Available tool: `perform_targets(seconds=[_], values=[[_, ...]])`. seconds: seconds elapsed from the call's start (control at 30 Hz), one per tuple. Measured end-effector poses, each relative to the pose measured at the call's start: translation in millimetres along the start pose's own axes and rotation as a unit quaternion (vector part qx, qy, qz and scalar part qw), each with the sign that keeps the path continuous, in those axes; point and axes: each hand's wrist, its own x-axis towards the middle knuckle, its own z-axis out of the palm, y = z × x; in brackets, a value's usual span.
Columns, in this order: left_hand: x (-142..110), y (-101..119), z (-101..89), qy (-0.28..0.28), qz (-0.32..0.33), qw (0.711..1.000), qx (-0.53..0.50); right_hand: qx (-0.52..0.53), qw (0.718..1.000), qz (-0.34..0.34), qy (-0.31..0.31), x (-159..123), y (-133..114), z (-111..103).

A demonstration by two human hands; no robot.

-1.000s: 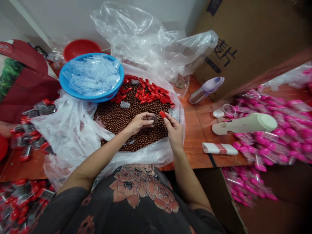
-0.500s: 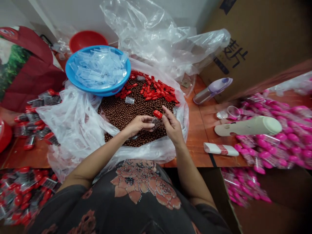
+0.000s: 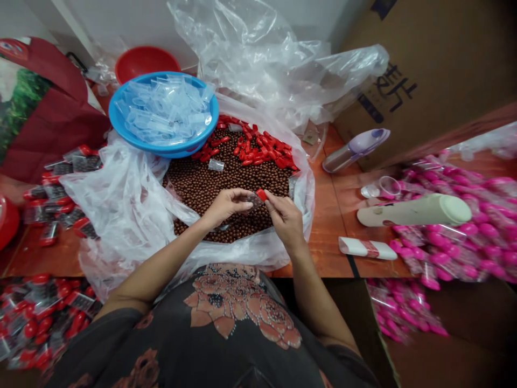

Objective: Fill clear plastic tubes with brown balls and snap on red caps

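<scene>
Over a heap of small brown balls (image 3: pixel 197 188), my left hand (image 3: pixel 228 207) pinches a small clear plastic container (image 3: pixel 254 200). My right hand (image 3: pixel 286 215) grips the red cap (image 3: pixel 262 194) at the container's upper right end. Fingers hide part of both; whether the cap is fully seated I cannot tell. The balls lie in an opened white plastic bag (image 3: pixel 258 253). Loose red caps (image 3: pixel 266 148) are piled on the balls at the back. A blue basin (image 3: pixel 163 148) full of clear containers (image 3: pixel 169 110) stands at the bag's back left.
Filled red-capped containers (image 3: pixel 50 199) lie at the left. Pink-capped containers (image 3: pixel 452 242) crowd the right, beside a pale green bottle (image 3: pixel 416 210), a purple-topped bottle (image 3: pixel 355 151) and a white packet (image 3: pixel 367 248). Behind are a red bowl (image 3: pixel 147 62) and a cardboard box (image 3: pixel 436 81).
My right thumb and fingers have closed onto the red cap; earlier the fingers were more spread beside it. The cap has tilted and sits slightly lower. My left hand keeps its pinch.
</scene>
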Motion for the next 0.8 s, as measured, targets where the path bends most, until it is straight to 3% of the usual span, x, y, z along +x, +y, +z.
perform_targets(seconds=[0.37, 0.57, 0.7, 0.8], values=[[-13.9, 2.3, 7.9, 0.047, 0.038, 0.998, 0.013, -0.044, 0.998, -0.032, -0.003, -11.5, -2.9, 21.9], [-19.2, -5.8, 14.9, 0.04, -0.002, 0.998, -0.057, -0.059, 0.995, -0.08, -0.03, -12.3, -0.4, 35.4], [-20.4, -8.9, 21.6, 0.061, -0.032, 0.996, -0.053, -0.017, 0.994, -0.094, -0.052, -13.7, -7.5, 40.2], [-22.4, -7.3, 21.9, 0.079, -0.031, 0.995, -0.047, 0.083, 0.994, -0.034, -0.069, -15.6, -11.8, 40.8]])
